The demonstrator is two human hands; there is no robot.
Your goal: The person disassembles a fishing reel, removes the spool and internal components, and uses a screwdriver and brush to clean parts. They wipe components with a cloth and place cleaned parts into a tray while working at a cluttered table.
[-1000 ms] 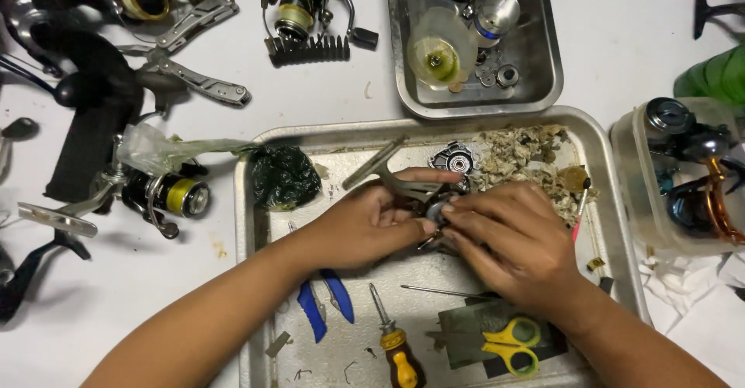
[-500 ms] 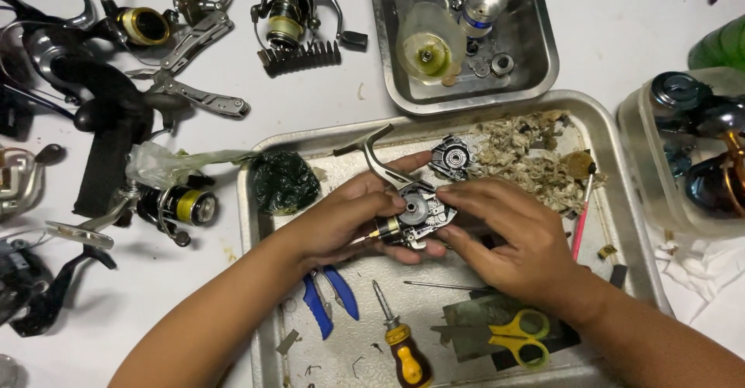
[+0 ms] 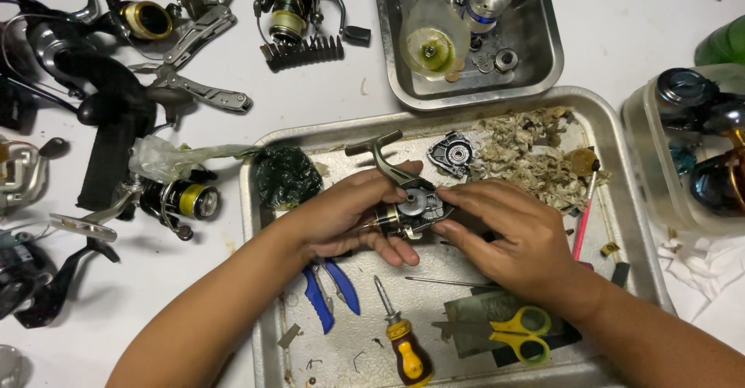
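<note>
Here, a partly dismantled grey-and-gold spinning reel body sits over the middle of a large dented metal tray on a white desk, held between two bare hands. The left hand is wrapped around the reel's gold end, fingers curled beneath it; the right hand is closed at the fingertips on the exposed round gear at the open side. Judging by the scene, the strip-down is well along: the dark side cover plate already lies just beyond the right hand, while the bent handle arm remains on the body and the gear is not yet out.

Near the left wrist lie blue-handled pliers; below the hands are an orange-and-black screwdriver and yellow-handled scissors. A heap of soiled paper scraps spreads beyond the right hand, with a thin red-handled brush beside it. A crumpled dark green bag lies beyond the left hand. A smaller steel tray of loose parts stands farther off, and other reels crowd the desk past the left forearm. Nothing blocks the hands.
</note>
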